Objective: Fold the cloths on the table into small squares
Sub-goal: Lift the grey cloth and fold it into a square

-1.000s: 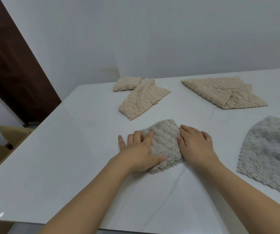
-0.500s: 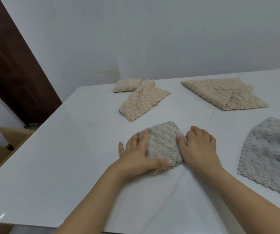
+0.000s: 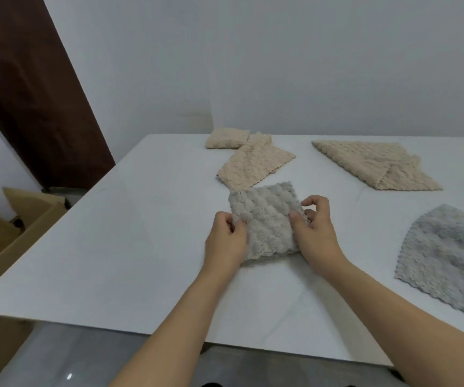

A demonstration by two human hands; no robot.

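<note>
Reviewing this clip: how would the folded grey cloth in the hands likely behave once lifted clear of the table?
The folded grey cloth is probably soft and floppy: its near edge sags where the left hand and right hand pinch its sides. Its plush, bumpy pile suggests it is light and unlikely to slip. The layers may spring open if released.

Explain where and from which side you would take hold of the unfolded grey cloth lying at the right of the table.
Probably pinch the grey cloth at its far rounded edge, reaching over from the near side. It lies flat and spread out, apart from the folded grey square that the left hand and right hand grip, so its edges are free to lift and fold.
</note>
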